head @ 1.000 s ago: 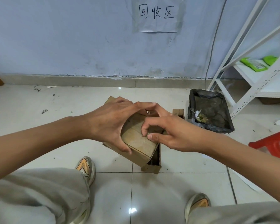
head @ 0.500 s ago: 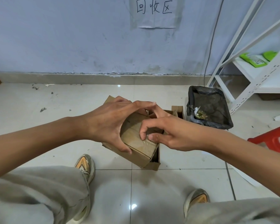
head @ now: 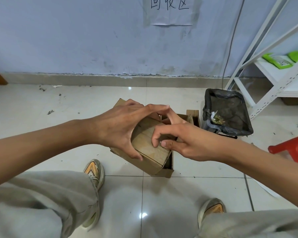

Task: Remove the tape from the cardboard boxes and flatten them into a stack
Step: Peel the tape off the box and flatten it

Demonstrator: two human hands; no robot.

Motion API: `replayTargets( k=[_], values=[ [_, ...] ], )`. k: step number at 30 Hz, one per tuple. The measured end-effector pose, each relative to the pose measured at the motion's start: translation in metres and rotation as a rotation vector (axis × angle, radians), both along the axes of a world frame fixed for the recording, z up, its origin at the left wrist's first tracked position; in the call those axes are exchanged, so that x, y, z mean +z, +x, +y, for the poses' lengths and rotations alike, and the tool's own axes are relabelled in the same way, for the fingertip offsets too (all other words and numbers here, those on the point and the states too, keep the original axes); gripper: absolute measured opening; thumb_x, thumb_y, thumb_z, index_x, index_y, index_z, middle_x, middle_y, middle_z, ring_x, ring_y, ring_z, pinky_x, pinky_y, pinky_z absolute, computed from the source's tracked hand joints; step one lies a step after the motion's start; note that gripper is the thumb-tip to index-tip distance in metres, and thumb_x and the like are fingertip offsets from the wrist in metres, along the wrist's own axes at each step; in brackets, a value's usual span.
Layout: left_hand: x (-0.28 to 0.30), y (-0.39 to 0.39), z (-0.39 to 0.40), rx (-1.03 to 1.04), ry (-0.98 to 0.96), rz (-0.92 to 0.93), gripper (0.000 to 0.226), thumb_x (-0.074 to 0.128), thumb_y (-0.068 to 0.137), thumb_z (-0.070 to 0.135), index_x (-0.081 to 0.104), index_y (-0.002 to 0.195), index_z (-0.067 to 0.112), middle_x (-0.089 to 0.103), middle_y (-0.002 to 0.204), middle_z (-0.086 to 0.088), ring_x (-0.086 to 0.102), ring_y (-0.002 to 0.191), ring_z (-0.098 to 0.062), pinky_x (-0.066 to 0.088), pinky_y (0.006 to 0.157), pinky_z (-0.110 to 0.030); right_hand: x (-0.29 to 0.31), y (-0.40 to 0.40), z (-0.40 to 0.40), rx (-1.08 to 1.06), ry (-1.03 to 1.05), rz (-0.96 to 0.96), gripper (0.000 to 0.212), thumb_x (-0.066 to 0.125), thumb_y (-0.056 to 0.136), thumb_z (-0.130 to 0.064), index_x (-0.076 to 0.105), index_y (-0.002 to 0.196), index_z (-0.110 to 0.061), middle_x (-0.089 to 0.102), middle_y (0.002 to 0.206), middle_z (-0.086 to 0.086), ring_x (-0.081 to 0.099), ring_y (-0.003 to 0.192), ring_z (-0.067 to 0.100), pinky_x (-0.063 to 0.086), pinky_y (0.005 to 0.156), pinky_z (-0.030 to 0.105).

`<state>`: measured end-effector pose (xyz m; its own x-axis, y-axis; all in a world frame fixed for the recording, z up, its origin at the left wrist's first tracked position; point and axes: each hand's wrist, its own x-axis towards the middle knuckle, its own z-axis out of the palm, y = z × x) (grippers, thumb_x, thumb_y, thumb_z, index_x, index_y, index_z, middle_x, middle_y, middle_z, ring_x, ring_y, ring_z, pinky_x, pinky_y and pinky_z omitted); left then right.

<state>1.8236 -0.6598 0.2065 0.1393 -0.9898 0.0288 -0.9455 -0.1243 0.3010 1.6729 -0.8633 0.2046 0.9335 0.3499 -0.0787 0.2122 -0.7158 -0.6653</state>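
I have the cardboard box (head: 150,148) at the centre of my view, held tilted above the floor tiles, with a second box (head: 170,166) directly beneath and behind it, its open flaps showing toward 1 o'clock. My left hand (head: 120,127) grips the held box from 9 o'clock, fingers spread wide over the top, thumb hooked down its near face. My right hand (head: 181,141) comes in from 3 o'clock, forefinger and thumb curled together and pinching at something small on the top face; I judge that to be a tape end, though I cannot make out the tape itself. So I read this as the peeling step, with flattening not yet begun. Next I need a firm nip on that edge and a steady pull along the seam while the left hand braces. The lined bin (head: 229,115) sits at 2 o'clock, the red stool (head: 291,148) at 3 o'clock.
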Motion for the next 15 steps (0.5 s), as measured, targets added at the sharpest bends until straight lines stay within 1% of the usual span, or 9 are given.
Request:
replayTargets(
  k=[2,4,6,8,9,11,14,15],
  values=[
    [-0.001,0.0,0.0,0.0,-0.004,-0.001,0.134,0.091,0.055,0.066,0.015,0.162,0.038,0.052,0.148,0.016,0.05,0.129,-0.006,0.025,0.12,-0.031,0.0,0.0,-0.002,0.002,-0.021,-0.001,0.02,0.059,0.105,-0.016,0.065,0.103,-0.035,0.03,0.135,-0.008,0.046,0.123,0.017,0.049,0.096,0.039],
    [-0.002,-0.001,-0.001,0.003,-0.002,-0.003,0.134,0.09,0.055,0.067,0.015,0.161,0.039,0.052,0.147,0.016,0.05,0.127,-0.006,0.024,0.119,-0.028,0.001,0.0,-0.002,0.025,-0.044,0.003,0.017,0.059,0.105,-0.016,0.064,0.099,-0.031,0.032,0.129,-0.011,0.043,0.125,0.013,0.046,0.096,0.032],
    [-0.002,0.0,-0.001,-0.002,0.0,-0.001,0.134,0.09,0.055,0.067,0.014,0.162,0.039,0.052,0.148,0.017,0.05,0.128,-0.006,0.024,0.119,-0.028,-0.002,0.0,-0.002,0.024,-0.049,-0.004,0.017,0.059,0.105,-0.017,0.064,0.098,-0.031,0.034,0.127,-0.012,0.043,0.125,0.017,0.046,0.096,0.032],
    [-0.003,0.0,0.0,-0.004,-0.011,0.0,0.135,0.09,0.055,0.066,0.013,0.162,0.037,0.05,0.15,0.018,0.05,0.132,-0.007,0.026,0.12,-0.034,-0.005,-0.001,-0.002,-0.019,-0.011,-0.029,0.021,0.058,0.106,-0.016,0.065,0.104,-0.036,0.033,0.133,-0.008,0.047,0.123,0.018,0.048,0.096,0.032],
    [-0.003,0.001,0.0,0.0,-0.017,0.001,0.136,0.091,0.055,0.066,0.013,0.163,0.036,0.05,0.151,0.018,0.049,0.133,-0.007,0.026,0.12,-0.034,-0.006,-0.001,-0.001,-0.032,0.014,-0.046,0.025,0.058,0.106,-0.016,0.065,0.109,-0.039,0.033,0.137,-0.005,0.046,0.128,0.018,0.046,0.101,0.031],
    [-0.002,0.003,0.002,0.003,-0.026,0.007,0.137,0.091,0.055,0.066,0.012,0.163,0.037,0.049,0.152,0.019,0.046,0.134,-0.004,0.023,0.12,-0.028,-0.009,-0.001,0.0,-0.037,0.054,-0.058,0.028,0.058,0.107,-0.015,0.067,0.113,-0.041,0.033,0.143,-0.004,0.041,0.138,0.017,0.041,0.108,0.028],
    [-0.002,0.002,0.003,-0.002,-0.043,0.011,0.137,0.091,0.054,0.067,0.011,0.163,0.04,0.051,0.151,0.019,0.039,0.125,0.007,0.015,0.115,-0.012,-0.012,-0.004,-0.001,-0.058,0.098,-0.039,0.025,0.059,0.106,-0.016,0.07,0.107,-0.038,0.034,0.139,-0.012,0.035,0.139,0.0,0.037,0.103,0.015],
    [-0.002,0.002,0.003,-0.002,-0.05,0.012,0.137,0.091,0.054,0.067,0.012,0.162,0.04,0.052,0.15,0.018,0.035,0.121,0.01,0.013,0.113,-0.009,-0.012,-0.004,-0.001,-0.065,0.103,-0.04,0.024,0.059,0.106,-0.015,0.071,0.105,-0.037,0.034,0.138,-0.013,0.034,0.138,-0.003,0.036,0.103,0.013]
  ],
)
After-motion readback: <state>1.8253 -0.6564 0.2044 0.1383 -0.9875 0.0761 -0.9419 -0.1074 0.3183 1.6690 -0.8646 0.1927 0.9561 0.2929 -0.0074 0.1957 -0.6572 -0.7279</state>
